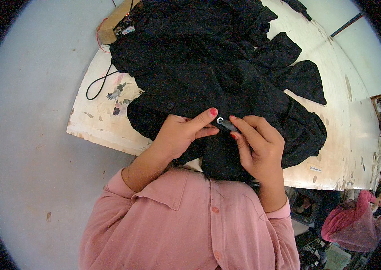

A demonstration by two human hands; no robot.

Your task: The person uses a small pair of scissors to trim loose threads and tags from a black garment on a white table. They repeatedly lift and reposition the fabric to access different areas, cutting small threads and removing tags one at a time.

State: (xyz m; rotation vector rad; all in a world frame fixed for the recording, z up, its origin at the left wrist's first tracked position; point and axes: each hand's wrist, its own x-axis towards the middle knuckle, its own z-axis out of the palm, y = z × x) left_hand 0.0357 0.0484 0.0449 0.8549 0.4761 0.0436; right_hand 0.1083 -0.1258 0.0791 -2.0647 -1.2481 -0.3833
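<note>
A black garment (208, 67) is heaped across the upper centre; its front edge is pinched mid-frame beside a small grey tool (226, 125).

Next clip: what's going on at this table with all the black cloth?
A person in a pink shirt works at a worn white table heaped with black garments. Both hands meet at the near edge of the pile: the left hand pinches the black fabric, thumb stretched toward a small metal ring. The right hand holds a small dark tool against that spot. A black cable trails off the table's far left corner. Another person in pink sits at the lower right.
</note>
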